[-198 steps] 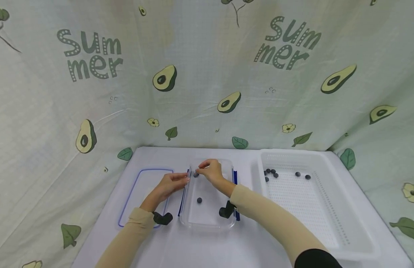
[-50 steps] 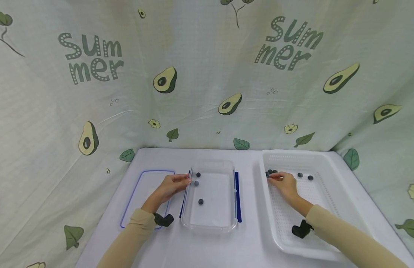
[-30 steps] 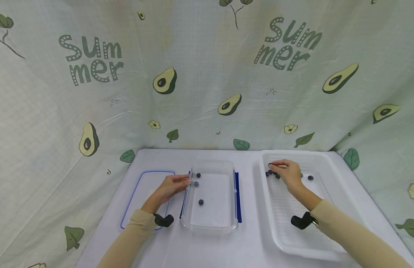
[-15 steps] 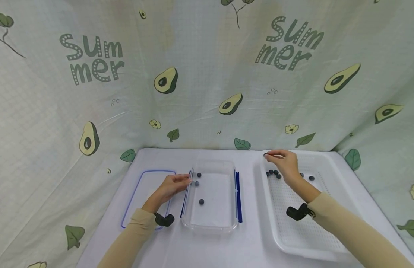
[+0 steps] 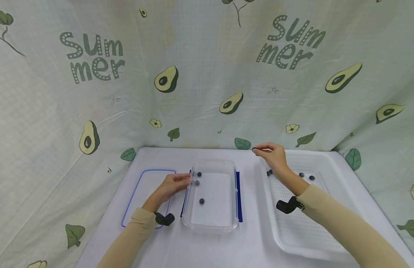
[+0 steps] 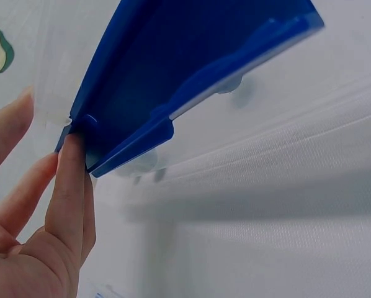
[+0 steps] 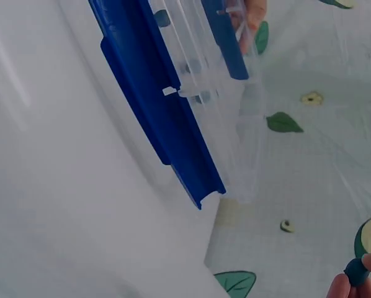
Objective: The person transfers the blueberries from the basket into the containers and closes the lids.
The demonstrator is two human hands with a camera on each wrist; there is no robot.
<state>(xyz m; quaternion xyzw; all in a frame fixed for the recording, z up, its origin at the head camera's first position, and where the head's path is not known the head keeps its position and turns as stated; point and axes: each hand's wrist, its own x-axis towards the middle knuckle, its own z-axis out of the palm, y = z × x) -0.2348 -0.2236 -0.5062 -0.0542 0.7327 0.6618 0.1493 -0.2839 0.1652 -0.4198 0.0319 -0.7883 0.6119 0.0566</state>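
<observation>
My right hand point(image 5: 274, 158) pinches a dark blueberry point(image 7: 357, 272) between thumb and fingertips, raised above the far left corner of the white perforated basket point(image 5: 304, 242). Left of it a clear plastic box point(image 5: 210, 226) with blue side latches stands with its top uncovered. Three blueberries point(image 5: 201, 201) lie inside, two of them close to its left wall. My left hand point(image 5: 171, 186) touches the box's left side with extended fingers. In the left wrist view its fingertips meet the end of a blue latch point(image 6: 192, 62), which hangs folded outward.
More blueberries point(image 5: 312, 178) lie in the far part of the basket, some partly hidden by my right hand. A clear lid with a blue rim point(image 5: 156, 170) lies flat on the white table point(image 5: 247, 245) left of the box. A printed curtain point(image 5: 200, 48) closes off the back.
My right hand took a blueberry from the basket's left cluster, then lifted it and moved left over the basket's edge. Earlier it was at the box. My left hand stays at the box's side.
</observation>
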